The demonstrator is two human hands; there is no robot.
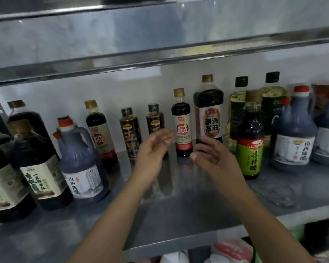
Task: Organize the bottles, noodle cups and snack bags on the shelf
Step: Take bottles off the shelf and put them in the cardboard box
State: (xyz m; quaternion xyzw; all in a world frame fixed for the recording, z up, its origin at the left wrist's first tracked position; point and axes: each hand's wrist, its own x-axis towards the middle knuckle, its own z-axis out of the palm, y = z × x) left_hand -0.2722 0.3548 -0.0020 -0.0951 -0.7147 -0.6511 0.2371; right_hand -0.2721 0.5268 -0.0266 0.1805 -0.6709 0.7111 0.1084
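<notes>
A row of dark sauce bottles stands on the steel shelf [179, 205]. Both my hands are raised in front of the row's middle and hold nothing. My left hand [153, 149] has relaxed fingers just in front of a small black-labelled bottle [155, 120]. My right hand [210, 155] hovers with loosely spread fingers below a large soy sauce bottle [208, 111]. Between the two hands stands a small white-labelled soy bottle [181, 124]; neither hand touches it. A green-labelled vinegar bottle [250, 137] stands forward at the right.
Big vinegar jugs stand at the left [80, 164] and right [292, 133], oil bottles [235, 111] at the back right. Large soy bottles [36, 164] crowd the left end. Another steel shelf [160, 50] hangs close overhead. Snack bags [230, 249] show on the level below.
</notes>
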